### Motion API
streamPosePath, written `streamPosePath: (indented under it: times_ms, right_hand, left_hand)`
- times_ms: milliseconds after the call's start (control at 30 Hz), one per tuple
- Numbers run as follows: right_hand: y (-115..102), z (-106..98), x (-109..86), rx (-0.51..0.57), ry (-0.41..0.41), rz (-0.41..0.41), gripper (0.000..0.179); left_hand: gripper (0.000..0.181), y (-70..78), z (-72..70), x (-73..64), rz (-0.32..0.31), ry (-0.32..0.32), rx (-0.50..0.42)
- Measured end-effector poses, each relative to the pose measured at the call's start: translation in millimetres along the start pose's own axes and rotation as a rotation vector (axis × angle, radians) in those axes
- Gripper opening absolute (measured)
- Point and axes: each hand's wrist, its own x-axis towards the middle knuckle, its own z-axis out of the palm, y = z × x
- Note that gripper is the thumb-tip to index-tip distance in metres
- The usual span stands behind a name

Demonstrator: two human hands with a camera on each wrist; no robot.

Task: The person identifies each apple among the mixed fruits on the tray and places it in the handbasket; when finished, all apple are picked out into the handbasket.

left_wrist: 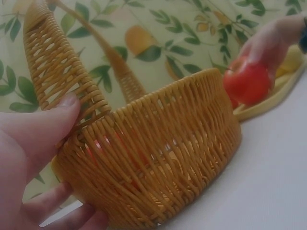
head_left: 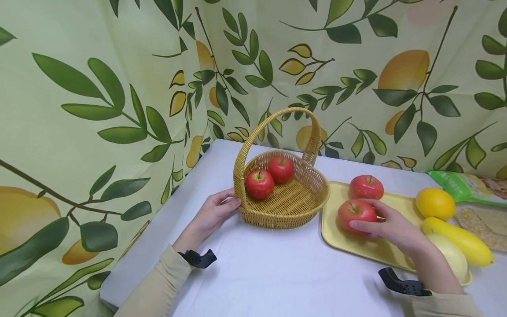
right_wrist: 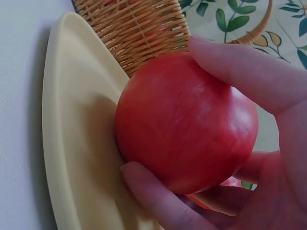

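wicker basket (head_left: 277, 221) stands between hands (head_left: 215, 213), right (head_left: 391, 224) gripping apple (head_left: 354, 212).

From farthest back, a head-worn camera is looking forward and down over the white table (head_left: 253, 273), taking in the left hand (head_left: 213, 212) and right hand (head_left: 392, 225). The left-wrist camera is facing the side of the basket (left_wrist: 163, 153) closely, at a slant; the right-wrist camera is framing an apple (right_wrist: 184, 124) tightly above the tray (right_wrist: 53, 120). All three are sharing that apple and basket.
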Motion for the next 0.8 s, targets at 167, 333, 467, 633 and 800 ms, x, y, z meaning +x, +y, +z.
streamPosePath:
  times_ms: [167, 333, 467, 633, 800]
  right_hand:
    - [-2.1, 1.3, 0.5, 0.023, 0.036, -0.006, 0.096]
    - [-6.0, -0.2, 0.1, 0.066, 0.077, 0.011, 0.099]
    - [-6.5, -0.7, -0.3, 0.086, 0.070, 0.018, 0.097]
    - [-7.0, -0.3, 0.4, 0.110, 0.087, 0.007, 0.093]
    - [-9.5, -1.0, -0.1, 0.143, 0.124, 0.005, 0.088]
  left_hand:
    - [0.025, -0.9, -0.4, -0.9, -0.010, 0.001, -0.009]
    - [0.023, -0.2, 0.5, -1.3, -0.008, 0.000, -0.009]
    - [0.021, -0.3, 0.9, -0.2, 0.006, 0.002, -0.013]
    - [0.017, -0.3, 0.8, -0.3, 0.009, -0.005, -0.014]
    - [0.015, -0.9, 0.8, -0.7, 0.003, -0.003, -0.012]
